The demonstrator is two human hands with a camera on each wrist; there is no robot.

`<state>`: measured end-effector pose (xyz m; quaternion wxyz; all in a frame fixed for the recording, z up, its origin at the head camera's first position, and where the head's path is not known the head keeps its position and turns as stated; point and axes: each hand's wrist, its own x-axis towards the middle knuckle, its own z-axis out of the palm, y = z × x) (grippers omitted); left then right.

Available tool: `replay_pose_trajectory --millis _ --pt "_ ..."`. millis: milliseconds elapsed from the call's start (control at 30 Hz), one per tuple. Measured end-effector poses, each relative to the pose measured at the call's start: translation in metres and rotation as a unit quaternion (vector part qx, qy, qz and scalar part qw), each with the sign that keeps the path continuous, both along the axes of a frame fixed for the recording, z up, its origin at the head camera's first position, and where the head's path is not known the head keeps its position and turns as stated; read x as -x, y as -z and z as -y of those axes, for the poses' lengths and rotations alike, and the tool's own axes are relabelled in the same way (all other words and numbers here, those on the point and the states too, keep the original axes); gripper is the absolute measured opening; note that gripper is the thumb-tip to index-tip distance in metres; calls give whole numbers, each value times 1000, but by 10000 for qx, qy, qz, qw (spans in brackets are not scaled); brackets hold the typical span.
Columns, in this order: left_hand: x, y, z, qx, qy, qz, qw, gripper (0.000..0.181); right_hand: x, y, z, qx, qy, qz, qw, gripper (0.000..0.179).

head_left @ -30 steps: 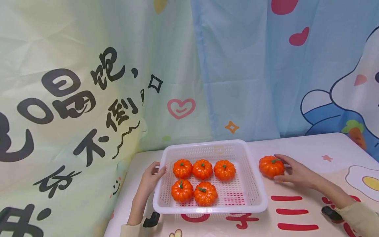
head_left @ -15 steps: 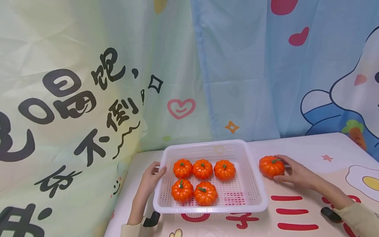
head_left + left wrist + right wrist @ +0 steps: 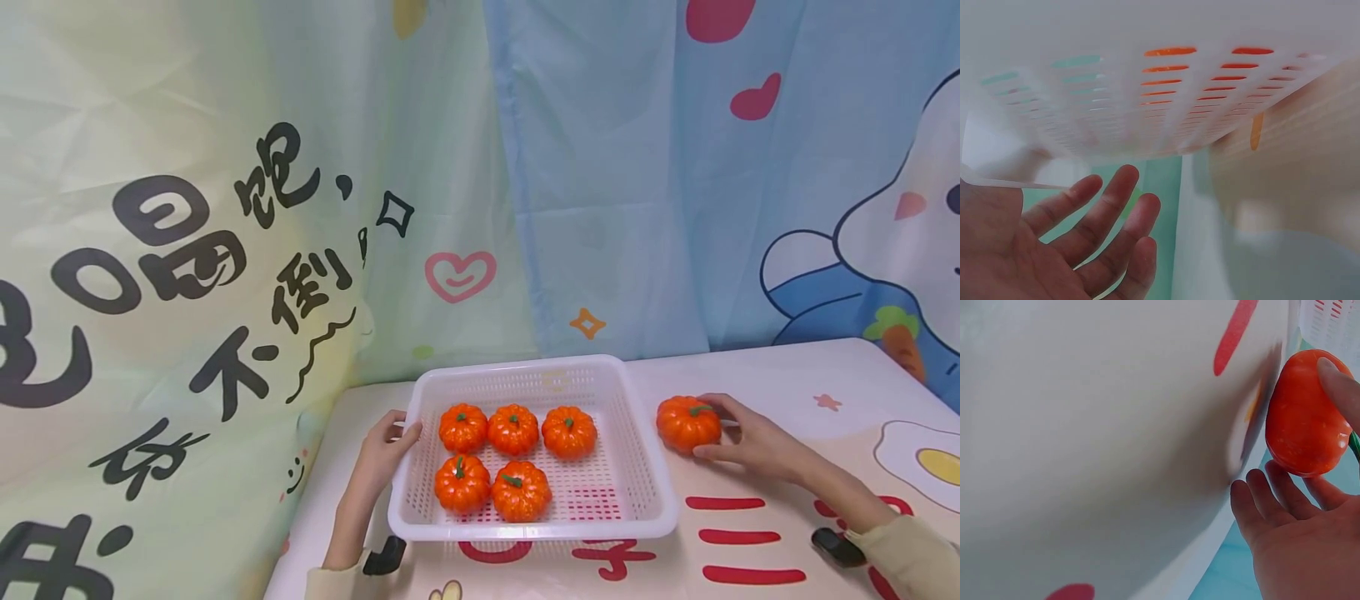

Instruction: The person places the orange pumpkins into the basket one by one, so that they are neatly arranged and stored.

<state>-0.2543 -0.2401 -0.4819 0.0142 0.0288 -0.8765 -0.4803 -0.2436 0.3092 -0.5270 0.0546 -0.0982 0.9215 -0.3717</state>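
Note:
A white plastic basket [image 3: 648,525] stands on the table and holds several orange toy pumpkins [image 3: 522,492] with green stems, in two rows toward its left side. My left hand [image 3: 388,448] holds the basket's left rim, thumb over the edge. In the left wrist view, the fingers [image 3: 1116,234] of that hand spread outside the slotted wall, and the thumb is mostly hidden. Right of the basket, my right hand [image 3: 742,437] grips another orange pumpkin [image 3: 686,423] between thumb and fingertips. It sits at or just over the tabletop; which one I cannot tell.
A printed cloth [image 3: 750,533] with red strokes and a fried egg covers the table [image 3: 780,375]. Behind it hangs a patterned curtain [image 3: 600,208], and another pale drape with black lettering is at left. Dark bands are at both wrists.

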Motion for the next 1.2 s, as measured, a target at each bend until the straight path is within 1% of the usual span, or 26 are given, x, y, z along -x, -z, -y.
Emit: replay_pose_trajectory --millis 167,467,667,833,967,1200 --pt "1 1 0 -11 -19 20 10000 29 1 -6 -2 -3 29 52 10000 95" --pt "1 1 0 -68 4 29 10000 29 3 -17 -2 51 -4 -54 10000 94" --pt "2 1 0 -26 1 23 10000 29 3 -25 -3 51 24 -87 9999 94" --pt "0 0 -1 5 -12 32 10000 30 4 -36 -4 31 -16 -210 9998 93" --pt "-1 -1 -2 -33 -14 66 10000 30 5 -44 -2 35 -98 -408 9991 90" --pt "0 -1 -1 -88 11 30 10000 28 7 -60 5 101 -264 -647 9975 87"
